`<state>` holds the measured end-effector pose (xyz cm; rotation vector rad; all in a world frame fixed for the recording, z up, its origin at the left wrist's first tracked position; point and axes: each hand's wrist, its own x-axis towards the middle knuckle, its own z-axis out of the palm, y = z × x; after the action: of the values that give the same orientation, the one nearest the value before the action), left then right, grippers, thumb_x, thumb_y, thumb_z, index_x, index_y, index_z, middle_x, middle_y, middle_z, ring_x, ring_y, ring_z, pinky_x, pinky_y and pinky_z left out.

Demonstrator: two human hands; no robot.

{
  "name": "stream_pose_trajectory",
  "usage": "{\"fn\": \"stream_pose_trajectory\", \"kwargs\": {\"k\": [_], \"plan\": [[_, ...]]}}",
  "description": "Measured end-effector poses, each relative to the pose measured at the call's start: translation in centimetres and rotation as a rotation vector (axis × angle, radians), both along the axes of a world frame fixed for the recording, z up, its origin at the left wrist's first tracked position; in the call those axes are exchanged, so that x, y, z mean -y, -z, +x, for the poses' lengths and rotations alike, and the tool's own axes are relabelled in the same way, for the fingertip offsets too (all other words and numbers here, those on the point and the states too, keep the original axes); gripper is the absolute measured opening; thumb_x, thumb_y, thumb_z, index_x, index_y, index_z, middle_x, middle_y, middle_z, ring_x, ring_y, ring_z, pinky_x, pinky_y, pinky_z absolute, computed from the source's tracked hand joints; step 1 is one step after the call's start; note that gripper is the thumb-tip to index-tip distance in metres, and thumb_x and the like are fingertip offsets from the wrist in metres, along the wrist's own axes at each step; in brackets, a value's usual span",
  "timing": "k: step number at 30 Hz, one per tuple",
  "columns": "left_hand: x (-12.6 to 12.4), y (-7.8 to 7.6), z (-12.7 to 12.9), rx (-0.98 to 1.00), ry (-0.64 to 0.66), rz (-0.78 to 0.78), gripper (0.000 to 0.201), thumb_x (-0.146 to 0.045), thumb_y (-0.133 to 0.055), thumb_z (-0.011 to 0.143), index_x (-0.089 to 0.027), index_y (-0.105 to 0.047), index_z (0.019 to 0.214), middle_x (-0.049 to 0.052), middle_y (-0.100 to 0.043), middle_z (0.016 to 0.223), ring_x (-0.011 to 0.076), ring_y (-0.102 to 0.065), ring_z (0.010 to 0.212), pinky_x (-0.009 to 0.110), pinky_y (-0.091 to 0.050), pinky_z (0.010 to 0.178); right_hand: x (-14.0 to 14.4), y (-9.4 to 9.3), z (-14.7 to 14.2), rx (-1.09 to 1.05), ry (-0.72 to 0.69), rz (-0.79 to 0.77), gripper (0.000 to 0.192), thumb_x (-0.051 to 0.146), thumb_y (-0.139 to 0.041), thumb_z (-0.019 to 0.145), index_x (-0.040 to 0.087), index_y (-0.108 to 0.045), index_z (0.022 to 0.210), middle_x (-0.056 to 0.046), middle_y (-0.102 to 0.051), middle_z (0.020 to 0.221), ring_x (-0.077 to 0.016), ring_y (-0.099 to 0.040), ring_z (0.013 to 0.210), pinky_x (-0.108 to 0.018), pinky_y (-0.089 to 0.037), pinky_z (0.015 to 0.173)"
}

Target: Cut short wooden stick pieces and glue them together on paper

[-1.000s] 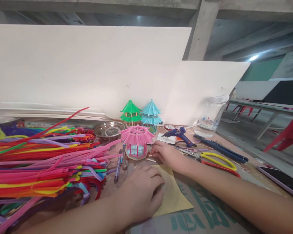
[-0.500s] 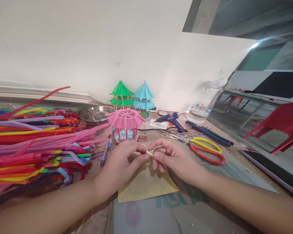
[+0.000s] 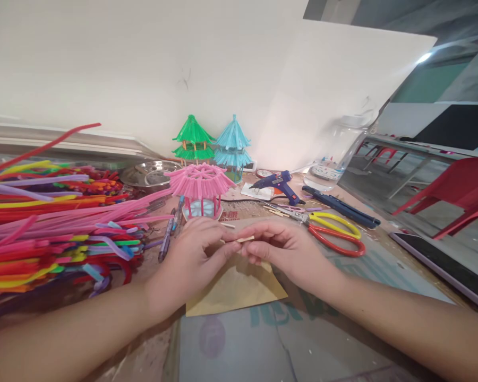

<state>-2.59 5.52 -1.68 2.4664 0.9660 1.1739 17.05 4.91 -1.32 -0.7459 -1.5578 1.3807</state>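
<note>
A short pale wooden stick (image 3: 246, 239) is pinched in both hands, over a tan sheet of paper (image 3: 231, 297). My left hand (image 3: 195, 254) is closed, thumb and fingertips at the stick's left end. My right hand (image 3: 282, 244) is closed on it from the right, fingers curled. Another pale stick (image 3: 228, 225) shows just beyond the fingertips. Behind them stands a small pavilion with a pink fuzzy roof (image 3: 201, 180) and a pale blue base. A green two-tiered pavilion (image 3: 193, 139) and a light blue one (image 3: 233, 143) stand farther back.
Bundles of coloured pipe cleaners (image 3: 56, 228) fill the left side, near a metal dish (image 3: 147, 183) and pens (image 3: 167, 239). To the right lie a blue glue gun (image 3: 281, 185), scissors (image 3: 336, 233), a dark blue tool (image 3: 342, 207), a clear jar (image 3: 334, 151) and a phone (image 3: 442, 265).
The view has tipped a little downward. The stick between my fingertips has turned, its free end now pointing up to the right, and my right fingers have curled in closer.
</note>
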Motion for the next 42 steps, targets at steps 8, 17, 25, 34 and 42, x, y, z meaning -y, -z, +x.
{"fn": "stream_pose_trajectory", "kwargs": {"k": [8, 17, 25, 34, 42], "plan": [[-0.5, 0.5, 0.0, -0.046, 0.065, 0.046, 0.022, -0.027, -0.053, 0.097, -0.024, -0.07, 0.083, -0.001, -0.072, 0.085, 0.0171, -0.062, 0.085, 0.034, -0.041, 0.08, 0.0, 0.1, 0.0, 0.028, -0.049, -0.016, 0.017, 0.027, -0.072, 0.08, 0.02, -0.075, 0.094, 0.001, -0.069, 0.072, -0.0079, -0.06, 0.059, -0.022, -0.053, 0.061], [-0.1, 0.1, 0.1, -0.115, 0.095, 0.084, 0.026, -0.031, -0.051, 0.098, -0.022, -0.069, 0.081, 0.0, -0.069, 0.086, 0.0177, -0.059, 0.087, 0.034, -0.039, 0.081, 0.3, 0.3, -0.3, 0.092, 0.007, 0.083, 0.015, 0.032, -0.066, 0.083, 0.019, -0.07, 0.088, 0.001, -0.065, 0.07, -0.0101, -0.057, 0.06, -0.024, -0.05, 0.058], [0.0, 0.2, 0.2, -0.108, 0.09, 0.094, 0.02, -0.031, -0.054, 0.097, -0.022, -0.068, 0.086, 0.001, -0.071, 0.09, 0.0182, -0.06, 0.089, 0.035, -0.039, 0.084, -0.1, 0.0, -0.2, 0.162, 0.073, 0.161, 0.011, 0.03, -0.06, 0.084, 0.02, -0.063, 0.081, 0.002, -0.059, 0.069, -0.0101, -0.051, 0.059, -0.022, -0.045, 0.056], [0.3, -0.2, 0.1, -0.067, 0.1, 0.05, 0.02, -0.025, -0.05, 0.098, -0.022, -0.068, 0.09, 0.001, -0.071, 0.09, 0.0181, -0.06, 0.091, 0.035, -0.041, 0.088, -0.4, -0.1, 0.0, 0.11, 0.004, 0.028, 0.024, 0.043, -0.068, 0.08, 0.021, -0.059, 0.081, 0.003, -0.056, 0.066, -0.0102, -0.051, 0.057, -0.023, -0.043, 0.054], [0.3, -0.4, 0.5, -0.127, 0.069, 0.049, 0.019, -0.02, -0.05, 0.092, -0.021, -0.066, 0.081, 0.001, -0.071, 0.085, 0.0181, -0.062, 0.088, 0.035, -0.042, 0.086, -0.3, -0.1, 0.2, 0.108, 0.025, 0.103, 0.025, 0.044, -0.065, 0.084, 0.02, -0.062, 0.088, 0.001, -0.061, 0.069, -0.0112, -0.053, 0.059, -0.024, -0.044, 0.056]]}}
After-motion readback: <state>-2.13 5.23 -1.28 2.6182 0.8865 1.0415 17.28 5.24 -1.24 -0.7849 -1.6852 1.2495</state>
